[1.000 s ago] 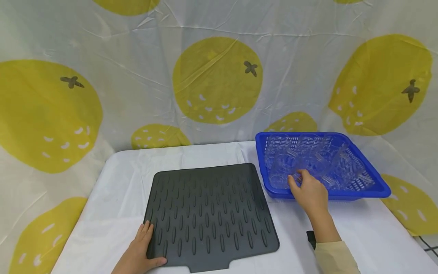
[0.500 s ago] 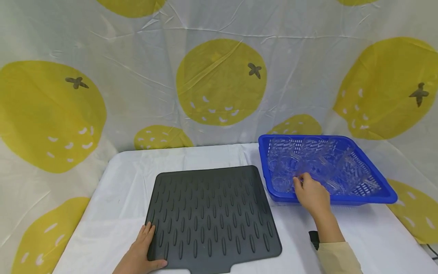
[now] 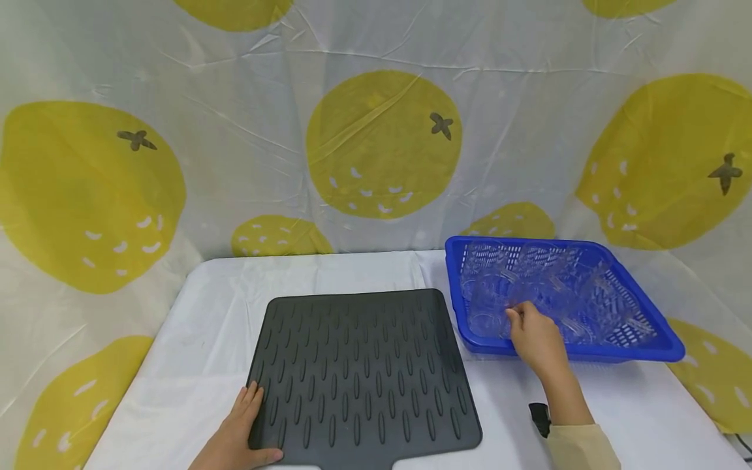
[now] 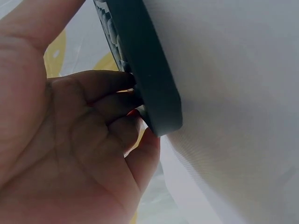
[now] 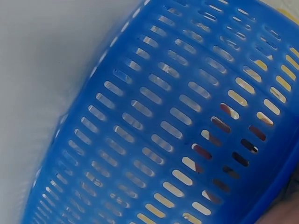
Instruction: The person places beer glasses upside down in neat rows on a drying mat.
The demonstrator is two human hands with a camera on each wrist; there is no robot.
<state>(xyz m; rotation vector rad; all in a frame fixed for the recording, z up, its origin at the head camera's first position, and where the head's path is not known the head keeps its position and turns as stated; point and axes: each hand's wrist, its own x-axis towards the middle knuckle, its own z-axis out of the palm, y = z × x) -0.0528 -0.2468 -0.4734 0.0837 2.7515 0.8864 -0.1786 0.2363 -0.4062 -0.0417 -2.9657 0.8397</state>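
Rear boundary: a greyish-white fabric backdrop (image 3: pixel 247 156), printed with large yellow fruit motifs (image 3: pixel 384 143) and smaller ones low down near the table. The three large motifs across the middle bear dark star-shaped marks (image 3: pixel 442 126). A horizontal crease (image 3: pixel 470 67) crosses the upper section. Support surface: a table (image 3: pixel 182 352) covered in white cloth, rear left corner rounded, backdrop fabric visible beyond both sides. Illumination: soft and diffuse

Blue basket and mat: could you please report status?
Left hand on dark mat. Right hand at clear glassware in blue basket, grip unclear. Basket wall mostly blocks right wrist view.
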